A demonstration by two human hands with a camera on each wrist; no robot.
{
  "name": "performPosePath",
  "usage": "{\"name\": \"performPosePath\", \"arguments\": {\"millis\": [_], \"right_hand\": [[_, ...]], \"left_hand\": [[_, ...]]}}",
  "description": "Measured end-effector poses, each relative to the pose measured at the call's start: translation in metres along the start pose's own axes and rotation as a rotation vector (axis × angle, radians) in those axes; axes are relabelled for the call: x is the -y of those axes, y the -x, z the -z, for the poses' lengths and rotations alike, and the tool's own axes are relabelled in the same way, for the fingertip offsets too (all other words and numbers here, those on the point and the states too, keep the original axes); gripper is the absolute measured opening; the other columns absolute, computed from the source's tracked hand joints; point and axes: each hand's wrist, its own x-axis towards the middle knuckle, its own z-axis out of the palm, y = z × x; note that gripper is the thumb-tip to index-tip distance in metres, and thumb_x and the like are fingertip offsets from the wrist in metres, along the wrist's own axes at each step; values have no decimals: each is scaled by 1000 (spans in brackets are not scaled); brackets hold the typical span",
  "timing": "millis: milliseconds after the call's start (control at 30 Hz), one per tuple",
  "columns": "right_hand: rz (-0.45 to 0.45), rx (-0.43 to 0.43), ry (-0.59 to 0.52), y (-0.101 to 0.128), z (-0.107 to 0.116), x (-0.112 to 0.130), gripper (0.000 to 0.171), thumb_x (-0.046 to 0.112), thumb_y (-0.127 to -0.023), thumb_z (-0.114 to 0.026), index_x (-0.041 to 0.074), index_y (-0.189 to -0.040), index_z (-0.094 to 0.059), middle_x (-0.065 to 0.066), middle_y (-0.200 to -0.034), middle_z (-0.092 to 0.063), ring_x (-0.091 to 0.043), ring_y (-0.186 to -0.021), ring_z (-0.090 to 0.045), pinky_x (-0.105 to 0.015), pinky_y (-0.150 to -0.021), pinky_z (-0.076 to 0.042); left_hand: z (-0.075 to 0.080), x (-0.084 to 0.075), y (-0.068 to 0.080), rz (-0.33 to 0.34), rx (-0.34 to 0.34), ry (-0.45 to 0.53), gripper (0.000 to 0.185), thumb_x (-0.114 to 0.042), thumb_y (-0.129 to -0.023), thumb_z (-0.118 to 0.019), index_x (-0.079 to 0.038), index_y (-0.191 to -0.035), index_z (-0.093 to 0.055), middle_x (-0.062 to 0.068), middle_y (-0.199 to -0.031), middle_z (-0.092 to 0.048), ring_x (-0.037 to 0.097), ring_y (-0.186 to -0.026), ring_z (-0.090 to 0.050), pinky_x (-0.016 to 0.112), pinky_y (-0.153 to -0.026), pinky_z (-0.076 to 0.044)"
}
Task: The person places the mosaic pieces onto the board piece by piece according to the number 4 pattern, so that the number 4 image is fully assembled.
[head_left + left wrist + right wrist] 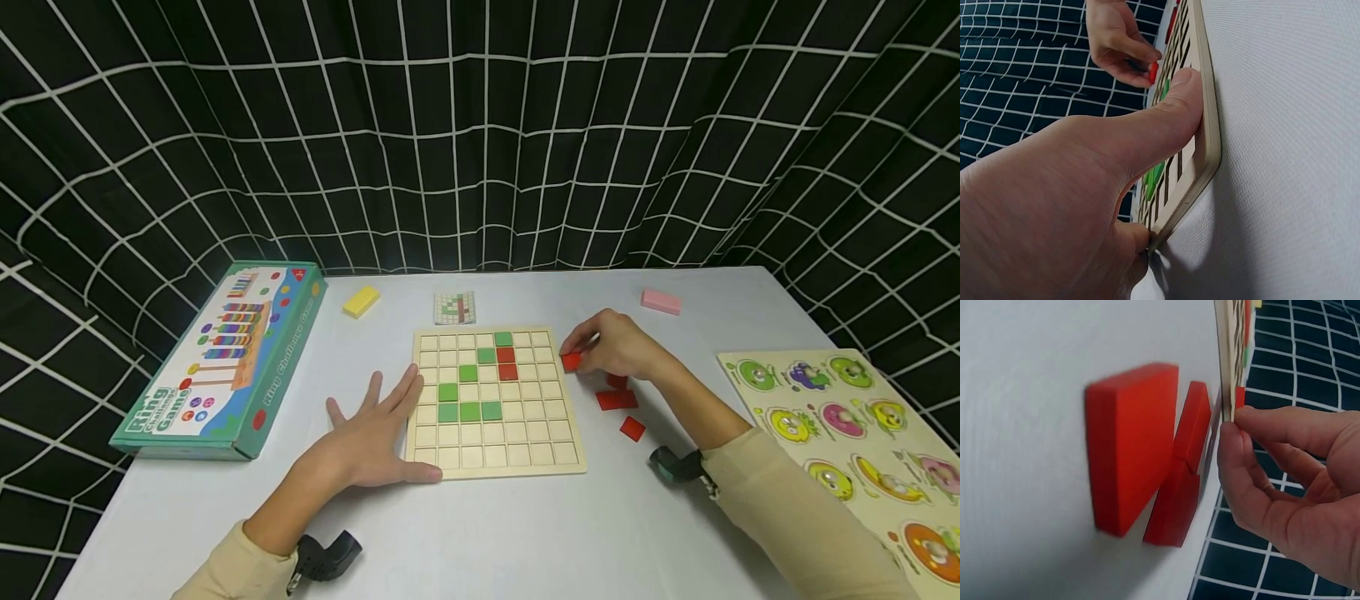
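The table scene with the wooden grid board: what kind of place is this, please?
Probably a staged recording setup, not a home: a white table before a black grid-lined curtain, with children's games laid out, a wooden grid board and a Ring Challenge Game box.

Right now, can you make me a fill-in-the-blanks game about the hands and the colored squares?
1. The right hand pinches a small ____ tile beside the wooden board.
2. The left hand lies ____ against the board's left edge.
3. Six ____ tiles already sit in the board.
4. The block at the table's far side is ____.

Missing words: red; flat; green; pink
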Motion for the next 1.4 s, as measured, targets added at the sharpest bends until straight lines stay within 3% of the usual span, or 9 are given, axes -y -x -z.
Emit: {"name": "performPosePath", "arguments": {"millis": [967,1400], "right_hand": [[53,38,-68,10,-30,38,27,-3,-76,-83,11,-100,-81,-6,-95,-73,-21,-86,-62,-30,-71,-54],[148,57,-36,9,-41,49,26,-3,-74,-83,11,-96,-82,-3,-90,-75,-16,-83,-65,-29,-75,-55]], "left_hand": [[0,0,0,-2,-3,10,130,-78,-75,-75,-16,-169,-10,-1,-178,-2,49,-160,-1,96,-98,0],[-1,0,0,-1,1,-5,130,-79,-75,-74,-15,-169,-11,0,-178,-2,49,-160,-1,96,-98,-2]]}}
